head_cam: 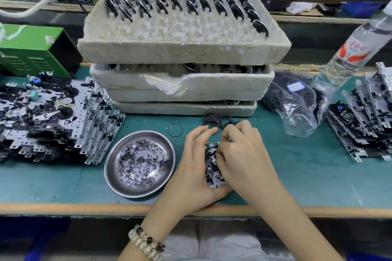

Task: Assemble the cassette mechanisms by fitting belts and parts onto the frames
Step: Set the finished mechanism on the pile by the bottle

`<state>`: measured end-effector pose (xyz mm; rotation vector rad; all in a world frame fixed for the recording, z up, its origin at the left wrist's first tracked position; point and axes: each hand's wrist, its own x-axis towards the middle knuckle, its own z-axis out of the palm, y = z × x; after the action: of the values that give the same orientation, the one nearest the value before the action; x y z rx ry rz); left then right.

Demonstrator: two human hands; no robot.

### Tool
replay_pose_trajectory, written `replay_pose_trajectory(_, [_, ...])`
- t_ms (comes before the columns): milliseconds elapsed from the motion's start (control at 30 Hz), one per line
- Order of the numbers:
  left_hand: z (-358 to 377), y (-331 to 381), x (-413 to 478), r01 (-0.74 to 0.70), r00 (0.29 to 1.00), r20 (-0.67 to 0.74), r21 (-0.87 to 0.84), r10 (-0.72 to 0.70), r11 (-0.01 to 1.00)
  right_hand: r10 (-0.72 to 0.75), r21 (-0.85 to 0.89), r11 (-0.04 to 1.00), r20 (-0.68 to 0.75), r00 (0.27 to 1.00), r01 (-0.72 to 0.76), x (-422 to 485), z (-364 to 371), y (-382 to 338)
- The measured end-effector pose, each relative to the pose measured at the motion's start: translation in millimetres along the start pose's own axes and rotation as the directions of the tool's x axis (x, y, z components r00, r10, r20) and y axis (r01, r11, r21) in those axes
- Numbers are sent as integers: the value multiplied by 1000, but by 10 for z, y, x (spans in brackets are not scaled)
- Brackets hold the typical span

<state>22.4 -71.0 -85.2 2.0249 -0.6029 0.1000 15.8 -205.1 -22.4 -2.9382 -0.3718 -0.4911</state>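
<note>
Fingers of the left hand curl round a small metal frame from its side and bottom. The right hand grips the frame's top, fingertips bent down onto its parts. Just behind the hands lies a bunch of black belts on the green table. Left of the hands sits a metal dish of tiny rings.

The left hand and the right hand are left uncovered, as are both forearms as far as they can be seen. The fingernails are kept short and plain. A beaded bracelet is worn on the left wrist: chunky, irregular cream and off-white beads are strung with a few round, glossy dark brown ones. The lap is covered by a pale grey-white garment, softly creased; its kind cannot be told.
</note>
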Motion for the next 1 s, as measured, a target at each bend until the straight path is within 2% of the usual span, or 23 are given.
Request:
replay_pose_trajectory(100, [-3,-11,-4,-7,1000,-5,1,7,1000,-32,30,999,-2,999,32,-22,16,29])
replay_pose_trajectory(233, [-14,7,-24,-38,999,21,10,38,999,4,117,993,30,1000,-7,-50,-21,129])
replay_pose_trajectory(333, [-41,43,-27,-54,998,35,-28,55,998,19,175,984,2,1000,-19,-97,-27,188])
replay_pose_trajectory(500, [-99,96,-37,-26,988,153,-75,37,997,-2,148,989,9,1000,1,-174,-32,232])
replay_pose_trajectory(600, [-138,110,-17,3,975,220,-98,19,995,43,288,956,74,996,-62,-200,-37,382])
replay_pose_trajectory(667, [-153,111,-12,-13,979,201,-107,35,994,54,443,885,210,976,-144,-260,-24,482])
replay_pose_trajectory(733, [-162,107,-18,-17,987,157,-146,40,989,-22,540,821,354,935,-186,-345,2,555])
replay_pose_trajectory(767, [-167,101,-23,-6,991,134,-178,30,984,-72,546,821,391,918,-168,-385,22,577])
replay_pose_trajectory(867, [-177,87,-28,35,997,73,-269,-16,962,-142,524,847,377,915,-84,-448,86,605])
replay_pose_trajectory(1000, [-164,92,-29,38,998,55,-283,-24,958,-103,508,858,314,944,-75,-440,96,592])
